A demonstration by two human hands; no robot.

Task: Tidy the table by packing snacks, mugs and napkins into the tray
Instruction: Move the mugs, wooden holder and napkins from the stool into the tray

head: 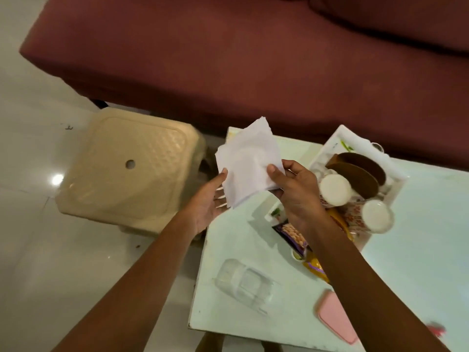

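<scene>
**Figure.** We see the right grip (295,189) pinching a stack of white napkins (250,158), thumb on top and fingers beneath. The left grip (210,201) holds the stack's left edge between thumb and nearly straight fingers. The napkins hang above the far-left corner of the counter (241,245), left of the white tray (341,132). Two mugs (335,189) stand in the tray beside brown dishes (360,171). Snack packets (291,233) lie under the right wrist. Nearer, a clear container (243,283) rests on the counter, and a cream stool (127,168) stands to the left.
</scene>
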